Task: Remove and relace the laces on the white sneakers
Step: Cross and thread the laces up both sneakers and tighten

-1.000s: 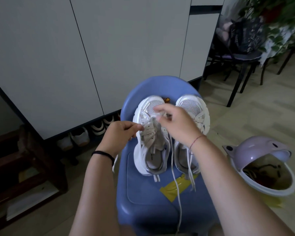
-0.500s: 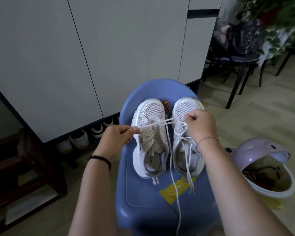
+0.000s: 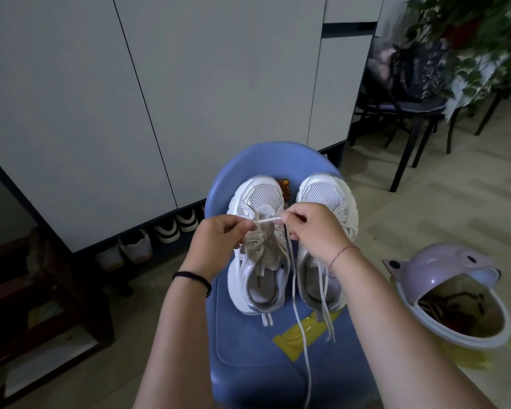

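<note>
- A pair of white sneakers is set side by side on the seat of a blue plastic chair [image 3: 248, 358], toes pointing away from the person.
- A short, taut stretch of white lace [image 3: 267, 220] is held level above the front eyelets of the left sneaker [image 3: 263, 196].
- One end of that stretch is pinched by the left grip [image 3: 219, 240], thumb against curled fingers; a black band is worn on that wrist.
- The other end is pinched by the right grip [image 3: 316, 231], also closed tight on the lace; a thin red thread is worn on that wrist.
- From under the right grip a long strand of lace is trailed down between the two sneakers and over the front edge of the seat.
- The right sneaker [image 3: 322, 193] is partly covered by the right grip; its loose lace ends [image 3: 326, 314] are hung over the heel onto the seat.
- A strip of yellow tape [image 3: 292, 340] is stuck on the seat behind the heels.
- A lavender lidded bin [image 3: 443, 267] is stood on the floor to the right, and a white cabinet [image 3: 130, 98] is seen behind the chair, with shoes [image 3: 165, 231] tucked beneath it.
</note>
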`<state>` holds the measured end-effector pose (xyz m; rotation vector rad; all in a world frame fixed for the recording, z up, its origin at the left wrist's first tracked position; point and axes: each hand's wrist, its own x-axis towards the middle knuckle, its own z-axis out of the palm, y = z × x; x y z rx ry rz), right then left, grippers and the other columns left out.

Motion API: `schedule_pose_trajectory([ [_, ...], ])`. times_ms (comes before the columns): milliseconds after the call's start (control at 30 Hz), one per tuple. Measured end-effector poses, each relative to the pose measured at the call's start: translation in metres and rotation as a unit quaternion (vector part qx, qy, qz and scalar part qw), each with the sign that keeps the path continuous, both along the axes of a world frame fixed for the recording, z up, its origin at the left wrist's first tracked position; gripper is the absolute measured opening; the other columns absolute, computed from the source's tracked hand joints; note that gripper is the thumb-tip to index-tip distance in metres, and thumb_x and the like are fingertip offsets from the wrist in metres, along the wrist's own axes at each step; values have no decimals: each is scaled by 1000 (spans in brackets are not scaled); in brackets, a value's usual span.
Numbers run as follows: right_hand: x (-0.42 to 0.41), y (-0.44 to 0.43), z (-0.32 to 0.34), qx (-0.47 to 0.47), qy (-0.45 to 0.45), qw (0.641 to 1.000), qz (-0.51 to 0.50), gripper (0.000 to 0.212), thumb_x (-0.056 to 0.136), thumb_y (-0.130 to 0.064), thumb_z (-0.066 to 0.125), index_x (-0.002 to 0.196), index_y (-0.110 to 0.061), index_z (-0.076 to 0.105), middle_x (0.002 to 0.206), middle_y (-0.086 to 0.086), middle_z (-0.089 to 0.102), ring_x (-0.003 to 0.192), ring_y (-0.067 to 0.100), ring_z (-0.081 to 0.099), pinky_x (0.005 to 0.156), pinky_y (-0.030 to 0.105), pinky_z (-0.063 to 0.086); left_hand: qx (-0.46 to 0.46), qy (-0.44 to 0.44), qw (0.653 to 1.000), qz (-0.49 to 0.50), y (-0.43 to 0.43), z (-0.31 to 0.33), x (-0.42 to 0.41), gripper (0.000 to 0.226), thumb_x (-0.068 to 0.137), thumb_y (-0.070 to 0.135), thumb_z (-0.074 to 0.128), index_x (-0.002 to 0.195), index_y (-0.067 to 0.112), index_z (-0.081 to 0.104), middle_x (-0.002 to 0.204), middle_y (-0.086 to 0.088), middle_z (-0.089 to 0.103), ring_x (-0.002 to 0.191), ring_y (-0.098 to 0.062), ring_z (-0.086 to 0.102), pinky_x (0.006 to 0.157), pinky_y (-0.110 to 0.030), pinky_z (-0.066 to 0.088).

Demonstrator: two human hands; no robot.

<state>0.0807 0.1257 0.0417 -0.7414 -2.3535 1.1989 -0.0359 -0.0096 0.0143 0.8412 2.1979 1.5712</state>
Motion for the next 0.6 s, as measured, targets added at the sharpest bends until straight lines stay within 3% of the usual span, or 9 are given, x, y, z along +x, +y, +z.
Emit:
schedule_pose_trajectory([
  [100, 0, 7, -6, 9, -19, 999, -28, 24, 95, -19, 54, 89, -2, 69, 79, 12, 68, 73, 31, 61, 77, 40, 54, 10, -10, 1000, -2, 1, 1, 2, 19, 93, 21, 63, 78, 14, 72, 53, 10, 60, 51, -1, 51, 59, -11, 45],
  [133, 0, 7, -7, 13, -27, 999, -28, 21, 95, -18, 54, 90, -5, 70, 81, 8, 68, 74, 27, 62, 81, 41, 55, 15, -11, 1000, -2, 3, 2, 4, 19, 93, 20, 63, 78, 12, 72, 54, 8, 61, 51, -3, 51, 57, -11, 46],
  [200, 1, 4, -4, 49, -40, 998, -9, 15, 94, -18, 56, 100, -16, 70, 95, -6, 67, 88, 15, 62, 89, 31, 51, 21, -10, 1000, 9, 6, 2, 7, 19, 90, 21, 67, 77, 9, 72, 54, 5, 61, 52, -6, 52, 56, -13, 46],
  [300, -1, -4, 2, 83, -32, 994, 65, 25, 93, -20, 58, 117, -24, 65, 115, -11, 64, 105, 6, 57, 92, 22, 44, 15, 17, 999, 33, 11, 1, 8, 31, 85, 29, 73, 69, 3, 68, 50, 6, 60, 49, -4, 49, 53, -14, 43],
  [367, -3, -9, -1, 53, -16, 993, 106, 20, 93, -18, 58, 110, -21, 68, 102, -9, 68, 94, 6, 61, 87, 24, 49, 8, 44, 998, 46, 15, 0, 9, 39, 83, 34, 74, 66, 0, 65, 50, 5, 59, 44, -2, 43, 47, -11, 37],
  [467, -8, -7, -8, 41, 9, 995, 85, 10, 92, -17, 60, 88, -15, 69, 78, -1, 68, 72, 15, 62, 77, 34, 52, 12, 41, 998, 51, 19, -1, 10, 41, 83, 36, 73, 68, -1, 65, 57, -4, 57, 44, -4, 37, 45, -13, 31],
  [534, -9, -1, -13, 17, 33, 997, 62, 17, 92, -15, 59, 77, -19, 66, 68, -4, 65, 63, 12, 59, 75, 36, 53, 8, 36, 998, 52, 22, -3, 10, 36, 83, 38, 72, 72, 5, 67, 62, -2, 59, 50, -5, 41, 49, -14, 34],
  [600, -10, 3, -18, -5, 47, 998, 37, 20, 92, -13, 59, 74, -21, 66, 66, -5, 64, 59, 5, 56, 71, 33, 53, -14, 61, 995, 76, 27, -8, 10, 28, 81, 41, 73, 83, 15, 65, 84, 3, 60, 73, -6, 52, 66, -17, 42],
])
